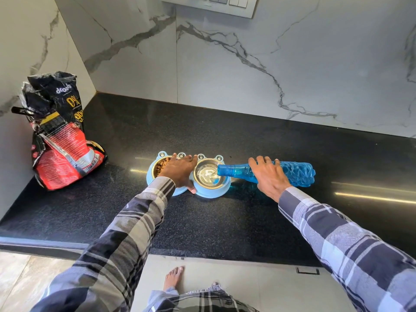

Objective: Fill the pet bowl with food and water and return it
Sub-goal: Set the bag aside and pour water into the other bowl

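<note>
Pet bowl point(211, 194) clasped by left hand point(180, 170); right hand point(270, 176) grips bottle point(299, 173) tipped over it.

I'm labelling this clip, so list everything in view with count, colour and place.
pet bowl stand: one, light blue, mid countertop
food bowl: one, steel, left socket, holding brown kibble
water bowl: one, steel, right socket, some water inside
bottle: one, blue, tipped, mouth over the water bowl
food bag: one, black and red, countertop's left end
countertop: one, speckled black
walls: two, white marble, grey-veined, behind and left
switch panel: one, pale grey, top of back wall
foot: one, bare, on the floor below
left hand: one, holding the pet bowl stand between bowls
right hand: one, gripping the bottle
</note>
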